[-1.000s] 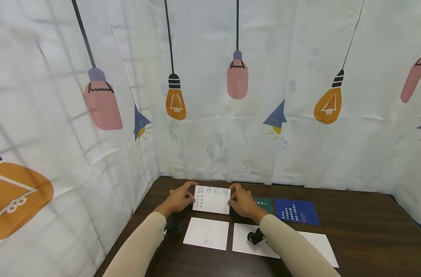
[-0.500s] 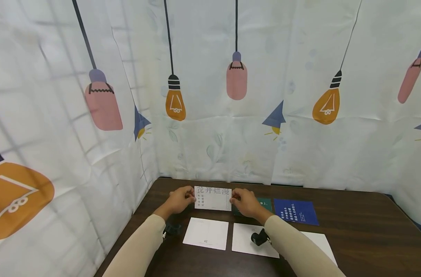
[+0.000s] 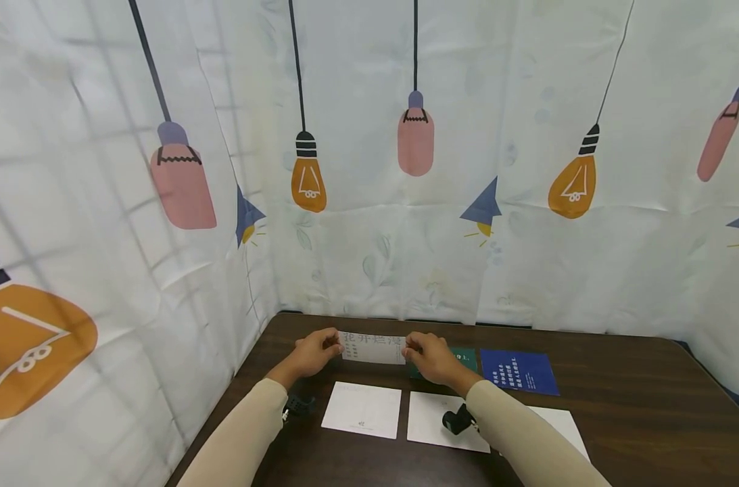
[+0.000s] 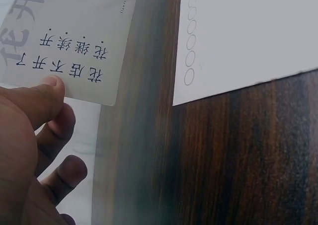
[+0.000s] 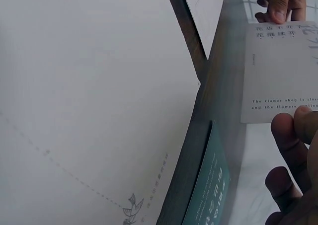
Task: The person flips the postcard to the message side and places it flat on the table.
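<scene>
A white postcard with printed characters is held up over the far part of the table. My left hand pinches its left edge, and my right hand pinches the right edge. In the left wrist view, the thumb lies on the printed face of the card. The right wrist view shows small English lettering along the edge near my right fingers. Behind my right hand, a green card lies partly hidden. Closer to me, a white card lies flat below the held one.
A blue card with white lettering lies right of the green one. In the near row, another white card and a third white card lie partly under my right forearm. A patterned curtain hangs behind the dark wooden table.
The postcard has tilted, so its face looks much shallower from the head. My fingers have moved from its upper corners to its side edges. The cards on the table stay put.
</scene>
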The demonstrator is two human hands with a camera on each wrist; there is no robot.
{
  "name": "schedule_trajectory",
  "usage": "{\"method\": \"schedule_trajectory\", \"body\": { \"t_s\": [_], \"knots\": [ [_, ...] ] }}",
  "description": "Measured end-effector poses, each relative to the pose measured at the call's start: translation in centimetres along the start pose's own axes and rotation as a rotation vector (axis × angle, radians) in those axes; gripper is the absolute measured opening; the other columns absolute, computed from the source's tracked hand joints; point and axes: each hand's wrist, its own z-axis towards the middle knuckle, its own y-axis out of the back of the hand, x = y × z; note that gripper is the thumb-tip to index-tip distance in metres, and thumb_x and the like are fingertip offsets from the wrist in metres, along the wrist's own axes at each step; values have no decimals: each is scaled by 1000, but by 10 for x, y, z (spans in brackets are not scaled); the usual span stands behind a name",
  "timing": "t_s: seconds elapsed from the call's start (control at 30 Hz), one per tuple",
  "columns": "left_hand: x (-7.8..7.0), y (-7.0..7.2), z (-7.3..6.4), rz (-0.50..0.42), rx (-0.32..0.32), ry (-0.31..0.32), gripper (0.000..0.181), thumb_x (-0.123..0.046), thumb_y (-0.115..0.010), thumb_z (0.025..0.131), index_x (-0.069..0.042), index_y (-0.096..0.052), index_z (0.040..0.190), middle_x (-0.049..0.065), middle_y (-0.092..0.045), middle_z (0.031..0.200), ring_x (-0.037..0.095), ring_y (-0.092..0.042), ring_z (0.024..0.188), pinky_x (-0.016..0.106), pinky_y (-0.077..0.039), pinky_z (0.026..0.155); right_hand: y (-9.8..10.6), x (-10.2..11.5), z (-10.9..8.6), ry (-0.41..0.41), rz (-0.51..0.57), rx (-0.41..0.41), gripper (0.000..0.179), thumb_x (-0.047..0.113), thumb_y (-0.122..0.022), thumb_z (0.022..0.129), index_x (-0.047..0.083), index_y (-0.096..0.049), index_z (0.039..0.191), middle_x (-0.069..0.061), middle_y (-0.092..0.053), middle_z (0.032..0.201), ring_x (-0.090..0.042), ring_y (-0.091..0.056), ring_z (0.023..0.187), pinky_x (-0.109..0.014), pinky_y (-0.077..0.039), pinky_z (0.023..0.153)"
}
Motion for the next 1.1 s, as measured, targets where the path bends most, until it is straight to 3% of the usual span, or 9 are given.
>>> {"method": "schedule_trajectory", "body": {
  "t_s": [0.43,0.77,0.93,1.1],
  "knots": [
    [-1,0,-2,-35,22,-2,10,-19,-66,101,-21,-62,93,-7,-71,91,13,-63,88,61,-25,91,2,1,-3,-29,44,1,7,18,-63,103,18,-69,100,11,-68,90,-13,-64,91,-63,-28,108],
    [1,-3,-1,6,-22,10,8,-19,-71,97,-24,-65,94,-15,-66,90,10,-61,86,57,-27,88,2,2,-6,-53,86,12,6,16,-67,101,16,-72,105,12,-68,95,-21,-65,104,-72,-16,112],
    [3,-5,-1,22,-30,21,9,-12,-72,95,-21,-69,95,-13,-67,94,10,-62,88,57,-27,89,2,3,-7,-51,80,19,11,10,-66,100,13,-74,108,2,-72,102,-27,-64,110,-73,-13,112],
    [1,-5,-2,3,-22,50,12,-11,-62,100,-19,-72,99,-10,-68,98,14,-63,92,58,-25,92,1,4,-8,-50,74,24,15,7,-64,101,9,-74,111,-6,-72,109,-31,-63,114,-71,-15,113]
  ]
}}
